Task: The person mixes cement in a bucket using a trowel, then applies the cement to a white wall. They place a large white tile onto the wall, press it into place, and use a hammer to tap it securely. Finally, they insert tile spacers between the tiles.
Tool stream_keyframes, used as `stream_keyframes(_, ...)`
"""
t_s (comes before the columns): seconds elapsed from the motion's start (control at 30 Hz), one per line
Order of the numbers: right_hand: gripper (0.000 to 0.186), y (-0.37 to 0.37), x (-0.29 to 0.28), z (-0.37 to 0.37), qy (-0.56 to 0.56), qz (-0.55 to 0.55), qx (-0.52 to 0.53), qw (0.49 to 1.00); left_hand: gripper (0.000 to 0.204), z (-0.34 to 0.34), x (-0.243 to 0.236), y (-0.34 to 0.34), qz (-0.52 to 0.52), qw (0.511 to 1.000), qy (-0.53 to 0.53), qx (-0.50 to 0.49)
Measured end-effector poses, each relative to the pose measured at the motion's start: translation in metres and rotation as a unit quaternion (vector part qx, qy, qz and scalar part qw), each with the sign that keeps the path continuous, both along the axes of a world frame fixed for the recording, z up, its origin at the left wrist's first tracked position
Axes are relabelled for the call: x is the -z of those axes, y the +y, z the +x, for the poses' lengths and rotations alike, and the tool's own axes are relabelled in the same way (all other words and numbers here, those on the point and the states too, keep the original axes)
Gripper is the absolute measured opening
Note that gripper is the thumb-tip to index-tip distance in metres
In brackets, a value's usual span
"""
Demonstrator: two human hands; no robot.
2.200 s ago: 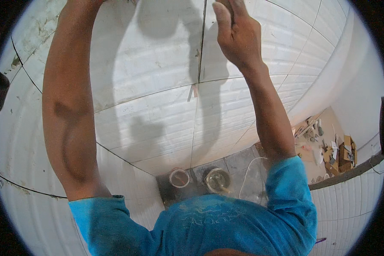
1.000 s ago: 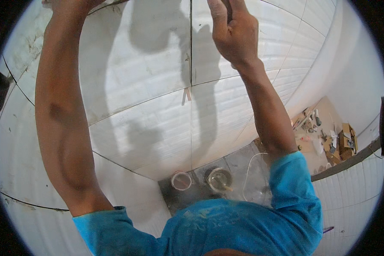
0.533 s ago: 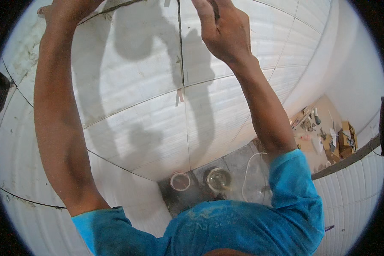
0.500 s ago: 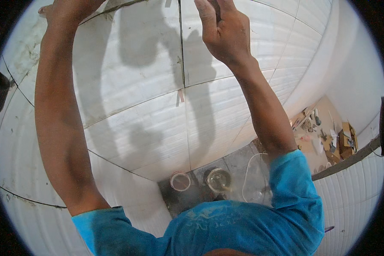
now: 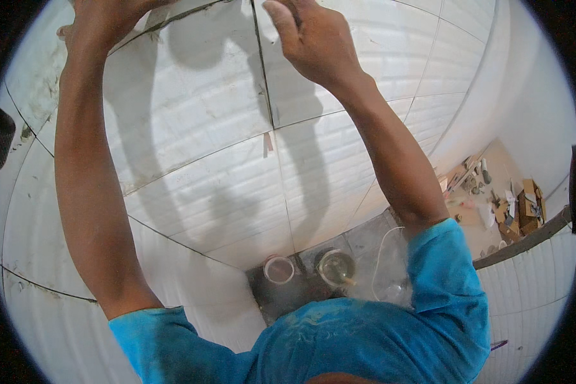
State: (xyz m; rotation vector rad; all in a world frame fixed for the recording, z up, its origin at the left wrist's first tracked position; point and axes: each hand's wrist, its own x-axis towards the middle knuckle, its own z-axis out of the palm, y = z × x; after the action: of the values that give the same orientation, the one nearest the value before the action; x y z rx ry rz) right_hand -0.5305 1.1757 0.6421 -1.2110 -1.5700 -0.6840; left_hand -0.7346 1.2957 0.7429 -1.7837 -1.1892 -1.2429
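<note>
My left hand (image 5: 105, 22) is at the upper left against the white wall tiles (image 5: 192, 96), partly cut off by the picture's top edge. What shows of its fingers is spread apart, with one fingertip sticking out to the left. My right hand (image 5: 323, 45) is raised in front of the tiles, right of a dark vertical joint. Its fingers are curled and closed, the thumb pointing up and left. Something dark shows between thumb and fingers, too little of it to name. Both arms cast shadows on the tiles.
Two round buckets (image 5: 279, 270) (image 5: 336, 267) stand on the dark floor below, the right one with a handle sticking out. A pale cable (image 5: 379, 259) curves beside them. Beyond a doorway at right lie a cardboard box (image 5: 530, 208) and scattered tools. Small strips (image 5: 268, 145) sit at a tile joint.
My right hand has moved left and slightly up, closer to the dark vertical joint. My left hand stays at the upper left, a little lower in view. The view has shifted slightly.
</note>
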Motion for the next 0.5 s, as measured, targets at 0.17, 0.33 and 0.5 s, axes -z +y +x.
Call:
stream_keyframes(0.17,0.052,-0.031,0.012,-0.007,0.065,0.032,-0.043,0.996,0.117,-0.016,0.000,0.036,-0.016,0.999,0.027,-0.009)
stream_keyframes(0.33,0.047,-0.073,0.064,-0.003,0.323,0.001,-0.197,0.926,0.078,-0.055,-0.006,0.102,0.221,0.950,0.155,-0.155)
stream_keyframes(0.5,0.047,-0.079,0.087,0.009,0.420,-0.012,-0.274,0.865,0.072,-0.020,-0.031,0.122,0.228,0.962,-0.152,-0.022)
